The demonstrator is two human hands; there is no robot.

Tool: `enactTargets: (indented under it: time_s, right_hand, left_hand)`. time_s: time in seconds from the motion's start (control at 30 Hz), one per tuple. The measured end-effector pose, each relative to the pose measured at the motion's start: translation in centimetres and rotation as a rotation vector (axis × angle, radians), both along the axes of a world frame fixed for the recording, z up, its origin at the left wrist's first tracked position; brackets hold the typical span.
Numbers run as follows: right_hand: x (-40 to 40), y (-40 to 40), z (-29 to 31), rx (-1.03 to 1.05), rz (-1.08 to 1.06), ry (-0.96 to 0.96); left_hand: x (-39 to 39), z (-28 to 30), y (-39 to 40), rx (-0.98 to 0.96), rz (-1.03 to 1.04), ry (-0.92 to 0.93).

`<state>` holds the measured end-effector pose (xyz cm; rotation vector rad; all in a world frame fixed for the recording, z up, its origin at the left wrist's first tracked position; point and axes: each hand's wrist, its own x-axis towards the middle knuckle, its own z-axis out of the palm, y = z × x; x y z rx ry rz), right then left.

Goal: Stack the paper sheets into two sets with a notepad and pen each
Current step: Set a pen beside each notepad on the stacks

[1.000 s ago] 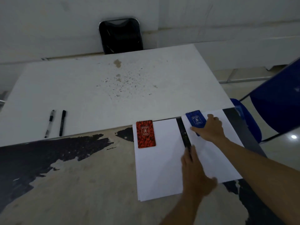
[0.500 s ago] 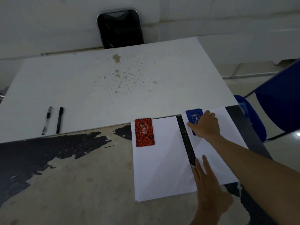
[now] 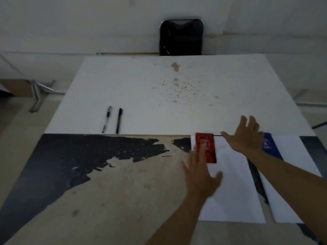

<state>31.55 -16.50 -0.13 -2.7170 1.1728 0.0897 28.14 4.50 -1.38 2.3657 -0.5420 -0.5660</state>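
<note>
A: We are checking hand condition first. Our left hand (image 3: 200,175) is hovering with the fingers spread and gripping nothing; its fingertips are overlapping the near-left part of the red notepad (image 3: 206,148), though contact cannot be confirmed through the blur. Our right hand (image 3: 246,137) is also splayed wide and empty.

B: We are locating the task items relative to those fingers. The red notepad is lying on the far-left corner of the left paper stack (image 3: 233,184), directly under the left fingertips. The blue notepad (image 3: 269,145) is lying on the right paper stack (image 3: 290,174), just behind the right wrist. The clear pen (image 3: 106,119) and the black pen (image 3: 118,120) are lying side by side on the white board (image 3: 159,96), well apart from both hands and far to the left of the left fingertips.

A: We are judging the pens to be the remaining step. Hazards?

B: We are expecting three. A forearm crossing low over the stacks could be dragging the top sheets out of square. A left-hand brush could be pushing the red notepad off its corner. The pens are round, so a hasty grab could be rolling them toward the board's near edge.
</note>
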Motion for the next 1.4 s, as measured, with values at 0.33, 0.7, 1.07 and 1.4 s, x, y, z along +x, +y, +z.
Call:
enactTargets:
  time_s: [0.33, 0.7, 1.07, 1.4]
  right_hand:
    - [15.1, 21.7, -0.3, 0.07, 0.356, -0.07]
    - [27.9, 34.2, -4.3, 0.41, 0.252, -0.106]
    - [27.2, 34.8, -3.2, 0.165, 0.241, 0.048]
    - [13.5, 25.0, 0.9, 0.2, 0.211, -0.141]
  left_hand:
    - [23.9, 0.4, 21.2, 0.465, 0.445, -0.179]
    - [35.2, -2.7, 24.7, 0.429, 0.423, -0.095]
    - [33.0, -1.8, 23.4, 0.532, 0.433, -0.375]
    - [18.0, 2.9, 12.7, 0.354, 0.51, -0.376]
